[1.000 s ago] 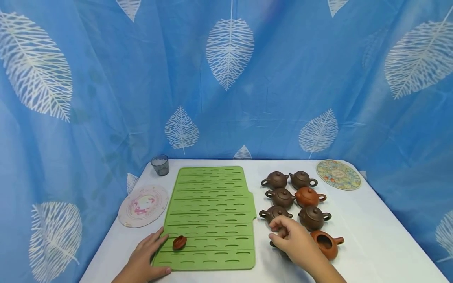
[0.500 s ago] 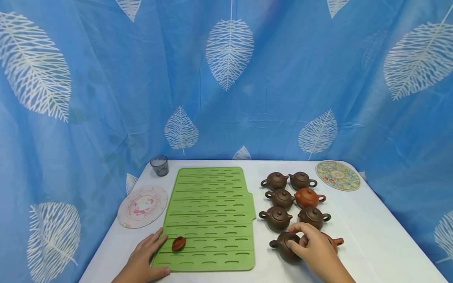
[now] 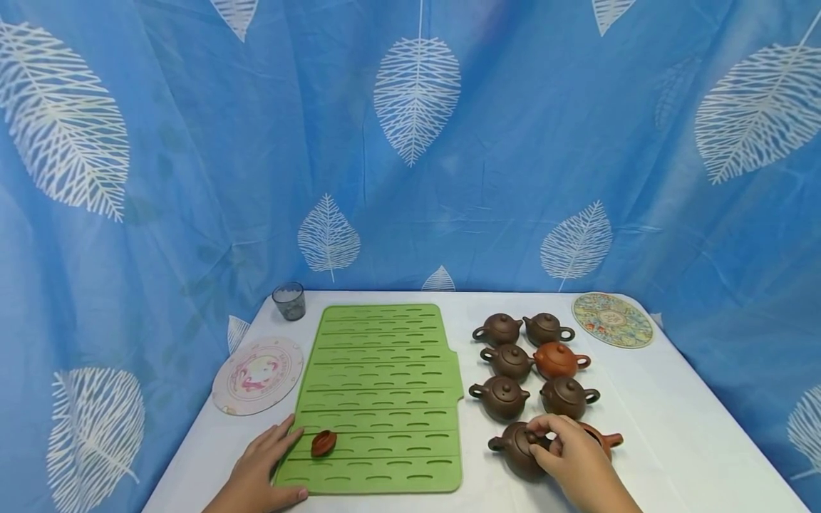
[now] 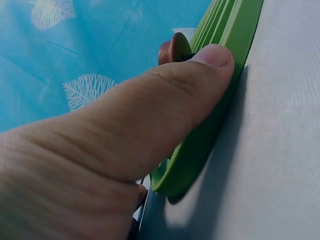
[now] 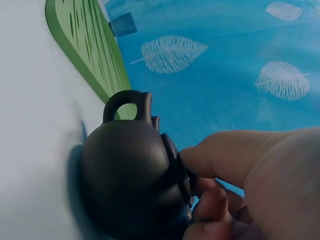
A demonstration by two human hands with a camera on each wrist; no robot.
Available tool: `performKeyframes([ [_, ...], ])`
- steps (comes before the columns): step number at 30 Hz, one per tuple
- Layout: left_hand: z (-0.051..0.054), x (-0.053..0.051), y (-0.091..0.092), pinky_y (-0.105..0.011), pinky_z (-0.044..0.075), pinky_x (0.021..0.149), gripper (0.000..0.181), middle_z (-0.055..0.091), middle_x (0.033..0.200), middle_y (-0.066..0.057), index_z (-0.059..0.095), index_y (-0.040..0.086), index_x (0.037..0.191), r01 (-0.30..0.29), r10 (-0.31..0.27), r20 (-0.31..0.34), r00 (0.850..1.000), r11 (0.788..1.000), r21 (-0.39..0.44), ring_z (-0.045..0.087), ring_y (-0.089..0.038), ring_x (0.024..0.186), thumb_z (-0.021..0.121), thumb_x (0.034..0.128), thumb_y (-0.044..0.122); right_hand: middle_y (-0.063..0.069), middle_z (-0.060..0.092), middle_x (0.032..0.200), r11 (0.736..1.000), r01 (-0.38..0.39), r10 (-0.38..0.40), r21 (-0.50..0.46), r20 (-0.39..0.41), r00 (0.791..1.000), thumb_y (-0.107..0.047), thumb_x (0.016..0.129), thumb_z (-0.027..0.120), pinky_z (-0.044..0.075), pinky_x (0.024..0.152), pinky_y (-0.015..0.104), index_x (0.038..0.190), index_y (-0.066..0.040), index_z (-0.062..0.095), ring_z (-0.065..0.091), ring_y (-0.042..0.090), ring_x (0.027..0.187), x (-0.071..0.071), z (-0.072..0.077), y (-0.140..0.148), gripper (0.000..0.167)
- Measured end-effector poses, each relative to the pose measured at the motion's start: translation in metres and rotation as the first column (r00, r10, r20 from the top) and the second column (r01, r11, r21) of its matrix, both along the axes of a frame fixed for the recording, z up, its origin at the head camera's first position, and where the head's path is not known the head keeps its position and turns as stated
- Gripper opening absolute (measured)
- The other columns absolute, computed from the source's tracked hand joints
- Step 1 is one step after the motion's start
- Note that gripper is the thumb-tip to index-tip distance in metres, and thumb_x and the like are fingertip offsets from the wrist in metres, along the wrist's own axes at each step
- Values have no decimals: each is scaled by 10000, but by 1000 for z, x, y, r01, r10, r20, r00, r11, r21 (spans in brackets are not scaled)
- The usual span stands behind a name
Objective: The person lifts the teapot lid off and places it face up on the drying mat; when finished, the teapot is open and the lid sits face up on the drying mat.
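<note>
My right hand [image 3: 573,456] pinches the knob of the lid [image 3: 529,432] on a dark brown teapot [image 3: 513,454] at the front of the teapot group. In the right wrist view the thumb lies at the rim of the lid [image 5: 172,155], which sits on the pot. Behind this hand an orange-brown teapot [image 3: 612,439] is partly hidden. My left hand [image 3: 259,467], fingers spread, rests at the near left corner of the green slotted mat [image 3: 385,399]. On the mat, close to those fingers, lies a small reddish-brown teapot lid [image 3: 323,443].
Several more teapots stand in two columns behind, one of them orange-brown [image 3: 556,360]. A patterned round plate [image 3: 612,320] lies at the back right. On the left are a pink-white plate [image 3: 258,376] and a grey glass [image 3: 289,302].
My right hand has shifted right and lowered from above the dark teapot onto its lid knob, covering more of the orange-brown pot. The left hand stays in place.
</note>
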State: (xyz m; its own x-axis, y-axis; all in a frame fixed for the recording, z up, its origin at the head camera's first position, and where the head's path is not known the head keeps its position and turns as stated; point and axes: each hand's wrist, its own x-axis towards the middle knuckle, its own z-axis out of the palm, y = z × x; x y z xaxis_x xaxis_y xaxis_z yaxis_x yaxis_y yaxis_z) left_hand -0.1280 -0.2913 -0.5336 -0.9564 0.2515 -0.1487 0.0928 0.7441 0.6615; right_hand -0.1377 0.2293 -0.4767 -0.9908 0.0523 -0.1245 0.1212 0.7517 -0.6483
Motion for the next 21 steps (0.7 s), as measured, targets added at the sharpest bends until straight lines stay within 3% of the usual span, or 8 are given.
performKeyframes([
  [6,0,1,0,-800,327,1112,951,303,1683,-255,498,48,1556,5,-5,-5,1000,1000,7,266,-640,1469,878,807,493,11,552,748,996,33,-30,-77,42,999,-138,918,802,412,516,265,1158,-225,752,495,153,644,-1,-5,5,261],
  [11,-2,0,-1,-809,314,1114,945,294,1684,-263,489,45,1561,9,-9,-1,1000,1000,18,255,-649,1468,869,819,490,-33,615,905,999,20,-19,-38,26,999,-207,937,794,420,565,256,1206,-272,778,510,136,725,-1,-7,8,277],
  [16,-4,-1,-2,-816,311,1110,942,287,1684,-269,485,40,1563,10,-10,13,1000,1000,25,249,-657,1464,863,827,491,-82,720,1149,1000,-10,11,22,-28,1000,-251,929,807,521,732,253,1130,-316,799,610,97,951,0,-8,9,211],
  [21,-2,-1,-1,-805,331,1105,958,302,1678,-266,495,44,1558,3,-3,7,1000,1000,7,268,-648,1462,874,809,505,-98,696,1023,1000,4,-4,8,-37,999,-255,953,785,498,710,237,1122,-283,784,585,102,913,-1,-5,7,172],
])
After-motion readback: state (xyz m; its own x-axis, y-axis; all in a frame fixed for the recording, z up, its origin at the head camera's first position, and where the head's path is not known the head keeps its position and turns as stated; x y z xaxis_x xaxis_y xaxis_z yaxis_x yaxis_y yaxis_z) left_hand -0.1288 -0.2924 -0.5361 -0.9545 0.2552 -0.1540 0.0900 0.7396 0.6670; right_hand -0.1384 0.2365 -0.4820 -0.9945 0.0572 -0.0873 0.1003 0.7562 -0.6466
